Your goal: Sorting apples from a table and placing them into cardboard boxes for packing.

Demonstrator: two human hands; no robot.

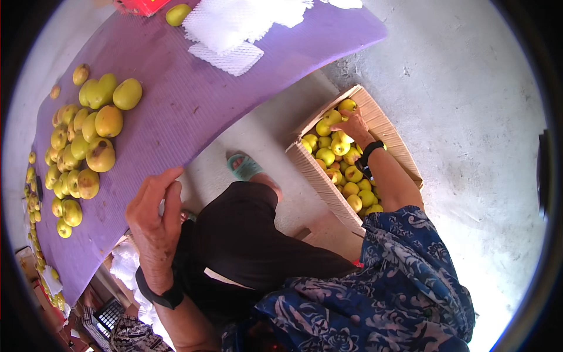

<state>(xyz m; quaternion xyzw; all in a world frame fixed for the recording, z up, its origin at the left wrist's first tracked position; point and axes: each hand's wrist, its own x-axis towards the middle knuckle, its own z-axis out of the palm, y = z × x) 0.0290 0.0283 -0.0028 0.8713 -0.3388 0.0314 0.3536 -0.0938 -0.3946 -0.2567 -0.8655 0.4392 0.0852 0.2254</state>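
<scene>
My right hand reaches into an open cardboard box on the floor, its fingers spread over yellow-green fruit that look like pears or apples. No fruit is plainly gripped there. A dark band circles each wrist. My left hand hovers beside the near edge of the purple-covered table, fingers bent, thumb and forefinger apart, with nothing visibly held. Left of it on the table lies a cluster of similar fruit, several with brown blemishes.
White foam netting lies at the table's far end, near a single fruit and a red box. More fruit lines the far left side. A patterned garment of another person shows at lower left, beside a dark crate.
</scene>
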